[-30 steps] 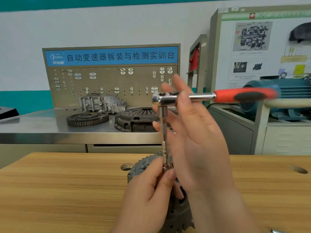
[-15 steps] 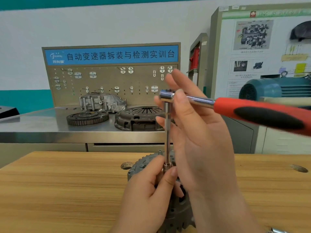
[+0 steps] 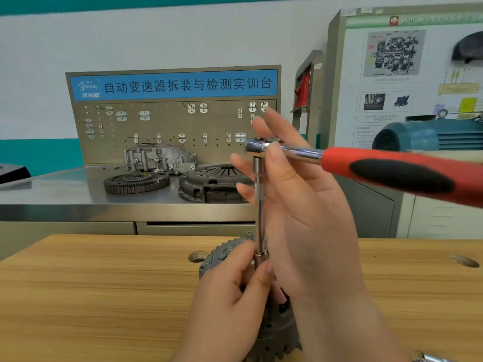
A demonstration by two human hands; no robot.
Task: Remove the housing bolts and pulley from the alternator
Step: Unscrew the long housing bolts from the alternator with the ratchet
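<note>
Left hand [image 3: 230,304] is pinching slim knurled chrome extension bar [image 3: 259,205] just above ribbed grey cast alternator [image 3: 220,253] sitting on wood-grain tabletop [image 3: 104,283]. Right hand [image 3: 308,218] is pinching head of chrome ratchet with red-black handle [image 3: 366,165].

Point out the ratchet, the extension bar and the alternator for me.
ratchet [image 3: 397,176]: head view, on the black inlay of its red handle.
extension bar [image 3: 259,194]: head view, on the knurled upper section.
alternator [image 3: 222,253]: head view, on the grey toothed rim at its far left.
</note>
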